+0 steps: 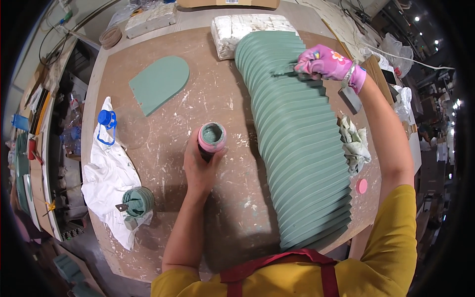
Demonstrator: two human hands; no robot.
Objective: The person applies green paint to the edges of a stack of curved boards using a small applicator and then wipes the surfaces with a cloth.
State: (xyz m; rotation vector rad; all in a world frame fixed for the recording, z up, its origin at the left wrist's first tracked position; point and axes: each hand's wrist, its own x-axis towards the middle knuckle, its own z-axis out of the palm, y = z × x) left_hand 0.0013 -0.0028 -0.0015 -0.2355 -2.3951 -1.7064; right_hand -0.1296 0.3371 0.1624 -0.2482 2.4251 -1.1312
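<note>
Left hand point(198, 166) bare, fingers wrapped closed round a small pink-rimmed paint pot point(212, 138), pot upright on the bench point(217, 218) about mid-width, green paint inside; right hand point(324, 62) in a pink flowered glove, curled shut on what looks like a brush handle point(283, 73), tip lying on the far end of the row; bristles too small to make out.

Work piece: long row of overlapping green panels point(297, 148), fanned like shingles, running from the near edge just in front of the apron up to the far-right part of the bench.

Judgement on doing this step well: keep the pot pinned down as it is so it can't tip while dipping; load the brush lightly, since the exposed panel edges overlap and excess would likely run into the gaps and glue neighbours together; stroke along each curved edge, not across; forearm reaches over the whole row, so keep the sleeve off wet faces.

Near-left edge: white cloth point(111, 183) with a green-smeared tub point(138, 202) on it; further up the same cloth, a blue-capped bottle point(106, 121). Right edge: small pink lid point(362, 186), then a crumpled stained rag point(355, 141) touching the row. Far left of centre: a single green arch-shaped panel point(161, 81) lying flat, apart from the rest. Far edge: white wrapped block point(247, 27) just behind the row's end.
</note>
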